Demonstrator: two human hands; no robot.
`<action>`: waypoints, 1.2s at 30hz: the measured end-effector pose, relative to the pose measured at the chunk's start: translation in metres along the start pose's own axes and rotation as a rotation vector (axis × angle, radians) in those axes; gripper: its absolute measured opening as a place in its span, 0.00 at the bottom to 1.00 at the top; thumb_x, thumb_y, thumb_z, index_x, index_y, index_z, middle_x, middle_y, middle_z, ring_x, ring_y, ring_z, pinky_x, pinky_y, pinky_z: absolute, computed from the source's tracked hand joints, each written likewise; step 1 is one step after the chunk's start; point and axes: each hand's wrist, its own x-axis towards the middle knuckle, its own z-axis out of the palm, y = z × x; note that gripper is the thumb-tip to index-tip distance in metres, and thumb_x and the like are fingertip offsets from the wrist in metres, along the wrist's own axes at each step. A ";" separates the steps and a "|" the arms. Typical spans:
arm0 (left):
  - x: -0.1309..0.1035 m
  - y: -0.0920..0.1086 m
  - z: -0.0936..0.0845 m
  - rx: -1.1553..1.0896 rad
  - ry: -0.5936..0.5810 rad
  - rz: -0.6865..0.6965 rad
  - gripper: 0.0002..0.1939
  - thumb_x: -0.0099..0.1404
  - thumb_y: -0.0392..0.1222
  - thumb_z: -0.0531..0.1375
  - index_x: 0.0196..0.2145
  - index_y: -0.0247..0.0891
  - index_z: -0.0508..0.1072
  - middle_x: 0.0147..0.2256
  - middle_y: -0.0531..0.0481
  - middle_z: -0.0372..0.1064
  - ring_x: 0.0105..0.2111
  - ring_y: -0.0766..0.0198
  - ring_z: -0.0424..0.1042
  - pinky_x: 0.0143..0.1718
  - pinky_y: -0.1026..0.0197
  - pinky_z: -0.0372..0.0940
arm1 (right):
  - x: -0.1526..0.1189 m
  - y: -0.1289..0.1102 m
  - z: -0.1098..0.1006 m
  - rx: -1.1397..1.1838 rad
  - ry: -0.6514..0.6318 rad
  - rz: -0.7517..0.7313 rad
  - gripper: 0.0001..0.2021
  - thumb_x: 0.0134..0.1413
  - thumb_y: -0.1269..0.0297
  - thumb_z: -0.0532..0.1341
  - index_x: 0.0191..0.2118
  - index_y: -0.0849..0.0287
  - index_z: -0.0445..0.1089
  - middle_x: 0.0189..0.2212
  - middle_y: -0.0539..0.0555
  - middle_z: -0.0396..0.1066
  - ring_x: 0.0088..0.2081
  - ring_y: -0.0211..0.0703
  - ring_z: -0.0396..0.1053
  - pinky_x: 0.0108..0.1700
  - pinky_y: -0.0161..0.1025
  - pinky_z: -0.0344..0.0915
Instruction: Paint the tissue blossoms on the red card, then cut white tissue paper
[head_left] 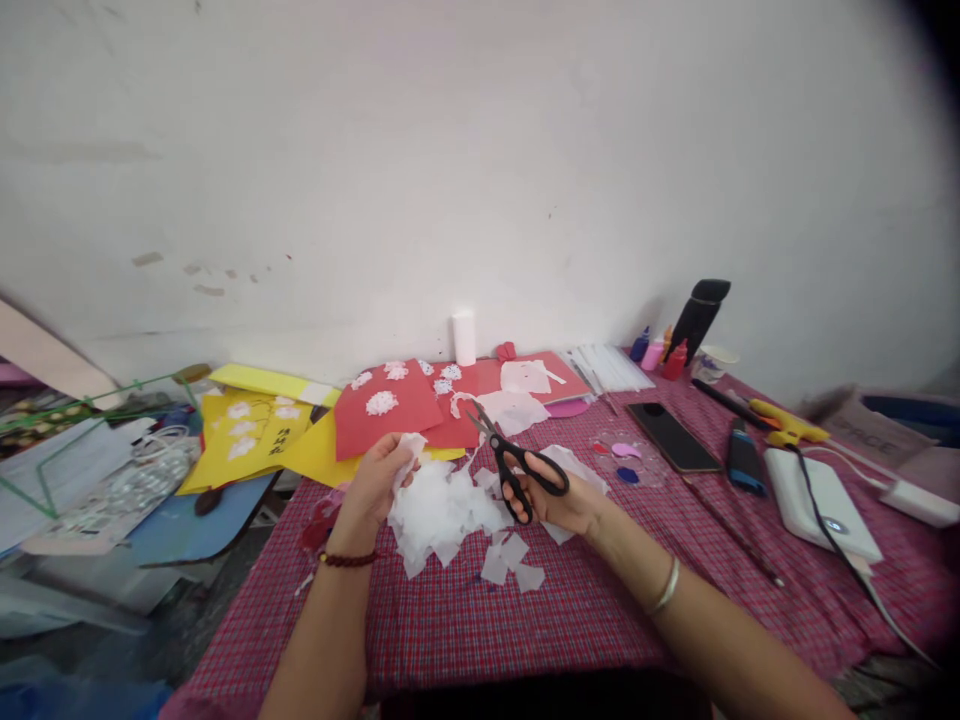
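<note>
My left hand (379, 487) pinches a small piece of thin white paper (410, 452) at the left of a loose pile. In my right hand (559, 497) are black-handled scissors (511, 462), fingers through the loops, blades parted and pointing up and left. Below and between both hands lies the heap of cut white paper pieces (442, 512). Several square scraps (513, 562) rest on the checked cloth in front of it. Larger white sheets (514, 412) lie beyond the scissors' tips, and another sheet is partly hidden behind my right hand.
Red cards (386, 415) with white paper flowers and yellow cards (244, 440) lie at the back left. On the right are a phone (675, 437), a box cutter (745, 458), a yellow glue gun (787, 424), a white power bank (823, 505) with cables, and a pencil (733, 530).
</note>
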 end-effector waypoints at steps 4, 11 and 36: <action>-0.002 -0.003 0.006 -0.081 0.015 0.006 0.14 0.45 0.41 0.70 0.28 0.35 0.71 0.20 0.56 0.69 0.18 0.73 0.64 0.21 0.70 0.60 | 0.001 -0.002 -0.004 0.016 -0.041 0.008 0.25 0.51 0.46 0.64 0.48 0.55 0.60 0.32 0.52 0.72 0.29 0.40 0.70 0.30 0.35 0.62; -0.008 -0.011 0.024 -0.156 -0.045 -0.045 0.17 0.44 0.45 0.72 0.29 0.34 0.73 0.25 0.51 0.73 0.22 0.69 0.68 0.25 0.66 0.64 | -0.002 0.004 0.005 -0.287 -0.046 -0.071 0.26 0.52 0.45 0.63 0.49 0.59 0.62 0.31 0.52 0.68 0.25 0.35 0.66 0.27 0.33 0.59; -0.003 -0.016 0.011 0.472 -0.110 0.033 0.13 0.53 0.48 0.63 0.25 0.33 0.74 0.19 0.54 0.62 0.18 0.70 0.55 0.19 0.68 0.47 | -0.008 -0.004 0.027 -0.943 -0.005 -0.115 0.24 0.52 0.59 0.64 0.56 0.58 0.66 0.28 0.48 0.64 0.26 0.34 0.57 0.28 0.32 0.55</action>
